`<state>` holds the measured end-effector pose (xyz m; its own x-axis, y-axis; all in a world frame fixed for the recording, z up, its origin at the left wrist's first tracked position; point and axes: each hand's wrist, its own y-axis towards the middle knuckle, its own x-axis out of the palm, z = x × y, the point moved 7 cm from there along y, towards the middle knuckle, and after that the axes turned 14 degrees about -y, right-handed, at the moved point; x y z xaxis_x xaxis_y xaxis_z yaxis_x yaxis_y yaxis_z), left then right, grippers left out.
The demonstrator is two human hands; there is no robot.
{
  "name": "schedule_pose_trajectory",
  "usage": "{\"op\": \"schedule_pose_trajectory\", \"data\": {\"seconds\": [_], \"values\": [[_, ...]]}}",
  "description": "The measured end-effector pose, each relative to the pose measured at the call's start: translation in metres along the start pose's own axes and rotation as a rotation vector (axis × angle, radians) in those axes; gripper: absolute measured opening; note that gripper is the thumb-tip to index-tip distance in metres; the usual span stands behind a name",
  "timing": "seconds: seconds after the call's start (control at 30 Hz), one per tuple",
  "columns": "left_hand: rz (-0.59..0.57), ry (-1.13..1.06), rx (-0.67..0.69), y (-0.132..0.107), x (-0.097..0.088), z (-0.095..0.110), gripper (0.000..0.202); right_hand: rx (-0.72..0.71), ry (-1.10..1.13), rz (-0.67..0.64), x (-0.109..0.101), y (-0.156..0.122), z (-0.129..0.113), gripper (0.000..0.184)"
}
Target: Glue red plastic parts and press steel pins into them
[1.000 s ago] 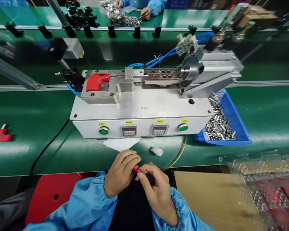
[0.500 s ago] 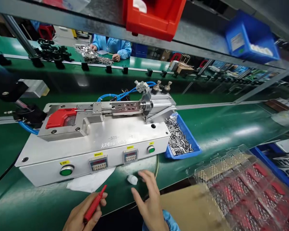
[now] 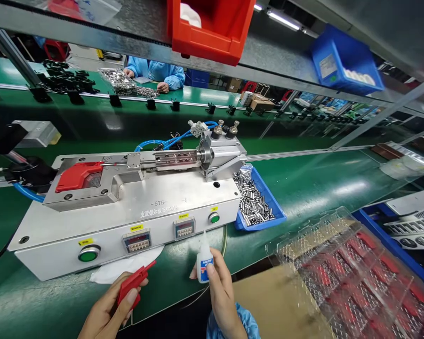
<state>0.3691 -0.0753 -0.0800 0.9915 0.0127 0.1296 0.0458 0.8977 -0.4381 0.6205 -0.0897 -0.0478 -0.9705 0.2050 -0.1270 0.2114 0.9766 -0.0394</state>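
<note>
My left hand [image 3: 113,305] is closed around a red plastic part [image 3: 131,285], whose thin tip points up and to the right. In my right hand [image 3: 219,287] is a small white glue bottle [image 3: 204,261] with a blue and red label, held upright with its narrow nozzle at the top. Both hands are in front of a metal press fixture [image 3: 169,188] with green buttons and small counters on its front. Another red part [image 3: 78,176] lies in the fixture's nest at the left. Under the front edge, a white cloth [image 3: 122,266] rests on the green bench.
Right of the fixture stands a blue bin [image 3: 264,200] of small metal cylinders. Clear blister trays [image 3: 360,282] with red parts lie at lower right, beside cardboard [image 3: 278,301]. Red [image 3: 206,44] and blue [image 3: 346,61] bins sit on the overhead shelf. A co-worker [image 3: 155,73] sits opposite.
My right hand has closed on the glue bottle and stood it upright, nozzle up; before, it was open beside it. The red part in my left hand has turned, showing its broader side.
</note>
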Motion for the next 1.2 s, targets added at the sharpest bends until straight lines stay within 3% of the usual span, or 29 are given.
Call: {"op": "schedule_pose_trajectory", "data": {"seconds": [0.2,0.5,0.7,0.9,1.03,1.2], "values": [[-0.060,0.057,0.010,0.001,0.006,0.006,0.064,0.115,0.118,-0.133,0.007,0.003,-0.003,0.049],[-0.129,-0.093,-0.027,0.004,0.003,-0.007,0.061,0.157,0.258,-0.051,0.014,0.018,-0.011,0.048],[-0.222,-0.161,-0.003,0.008,0.018,0.021,0.064,0.180,0.331,0.077,0.008,0.023,-0.020,0.049],[-0.181,-0.167,0.112,0.006,0.019,0.040,0.053,0.287,0.400,0.132,0.017,0.030,-0.017,0.041],[-0.197,-0.153,0.175,0.000,0.018,0.045,0.045,0.252,0.335,0.130,0.031,0.033,-0.023,0.042],[-0.227,-0.119,0.218,-0.005,0.017,0.047,0.035,0.075,0.140,0.165,0.038,0.032,-0.038,0.036]]}}
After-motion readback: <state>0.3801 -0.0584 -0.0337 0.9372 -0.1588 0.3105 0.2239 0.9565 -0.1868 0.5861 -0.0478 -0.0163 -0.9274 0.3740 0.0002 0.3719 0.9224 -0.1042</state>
